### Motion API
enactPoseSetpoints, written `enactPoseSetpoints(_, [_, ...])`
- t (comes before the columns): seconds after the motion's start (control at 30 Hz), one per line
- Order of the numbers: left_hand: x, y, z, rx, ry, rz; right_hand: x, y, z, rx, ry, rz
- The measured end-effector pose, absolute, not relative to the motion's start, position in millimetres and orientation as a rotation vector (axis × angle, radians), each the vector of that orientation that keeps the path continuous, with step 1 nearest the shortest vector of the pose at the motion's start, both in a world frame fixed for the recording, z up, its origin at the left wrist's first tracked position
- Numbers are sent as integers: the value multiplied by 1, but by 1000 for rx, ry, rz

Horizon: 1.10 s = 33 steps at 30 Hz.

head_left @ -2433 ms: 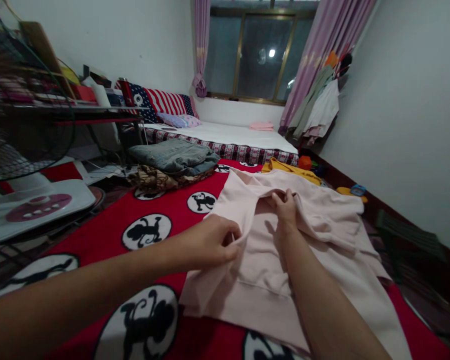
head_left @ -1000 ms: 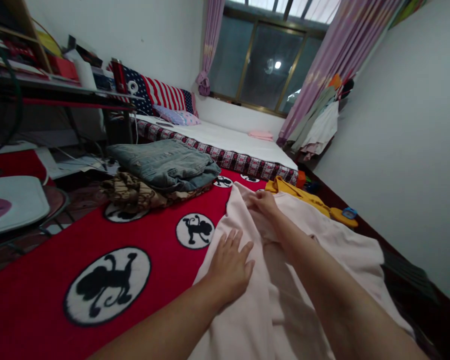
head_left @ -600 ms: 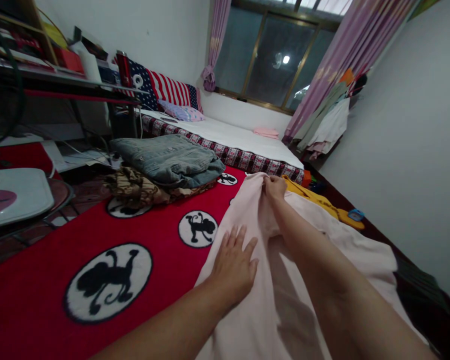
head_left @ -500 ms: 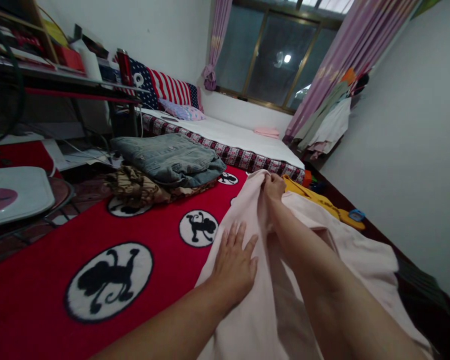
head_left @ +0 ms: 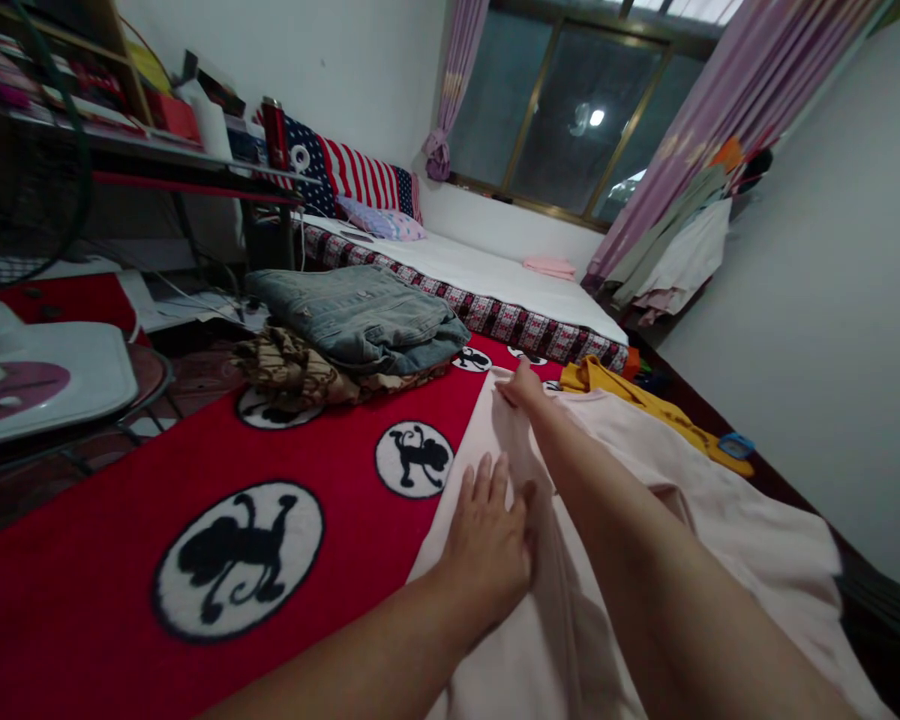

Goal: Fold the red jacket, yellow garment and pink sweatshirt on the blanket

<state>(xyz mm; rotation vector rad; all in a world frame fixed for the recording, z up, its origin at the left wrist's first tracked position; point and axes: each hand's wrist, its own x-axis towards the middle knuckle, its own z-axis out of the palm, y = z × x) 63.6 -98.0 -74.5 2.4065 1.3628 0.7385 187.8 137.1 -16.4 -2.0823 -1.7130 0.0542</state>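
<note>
A pale pink garment (head_left: 742,540) lies spread over the red blanket (head_left: 360,560) with black monkey prints. My left hand (head_left: 487,535) rests flat on its left part, fingers stretched out. Farther up, my right hand (head_left: 521,385) is closed on the far left end of the garment, gripping a fold of the cloth. Between my arms the cloth forms long folds. Just past my right forearm, a yellow garment (head_left: 645,405) lies at the far right edge of the blanket, partly beside the pink one.
A folded denim jacket (head_left: 360,315) sits on a brown patterned cloth (head_left: 292,370) at the blanket's far side. Beyond is a bed with a white sheet (head_left: 480,265). A white stool seat (head_left: 52,380) and a desk (head_left: 187,180) stand at left; clothes (head_left: 682,250) hang at right.
My right hand has moved left and down, carrying the garment's edge over toward the left. My left hand stays flat on the cloth. The view has shifted slightly.
</note>
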Motion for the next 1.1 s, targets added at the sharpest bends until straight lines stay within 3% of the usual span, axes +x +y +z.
enactPoseSetpoints(0.2, [66,-97,-76,2418,1440,781,179,151,-36,-1846,-1830,75])
enactPoseSetpoints(0.5, [64,-95,-68,2446,1517,607,168,120,-53,-1568,-2124,375])
enactPoseSetpoints(0.77, [63,-92,-69,2459,1501,585,211,-27,-44,-1296,-2026,861])
enactPoseSetpoints(0.97, [54,-88,-62,2391,1409,556,215,-162,-40,-1355,-2009,486])
enactPoseSetpoints(1.1, [32,-67,-56,2350,1114,538,199,-238,-44,-1274,-2261,439])
